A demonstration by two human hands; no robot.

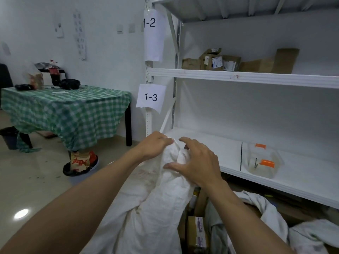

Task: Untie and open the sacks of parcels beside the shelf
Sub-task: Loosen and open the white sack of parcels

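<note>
White woven sack (pixel 161 198) is standing at six o'clock, with the shelf (pixel 238 77) rising at two o'clock. The left hand (pixel 156 145) is gripping its bunched neck while the right hand (pixel 198 162) is pinching the folds. Tugging unevenly would likely be risking a tighter knot in the hidden tie.

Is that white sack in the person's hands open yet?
Shut: the white sack is bunched at its neck between the left hand and right hand, showing no contents. Any tie is hidden.
</note>
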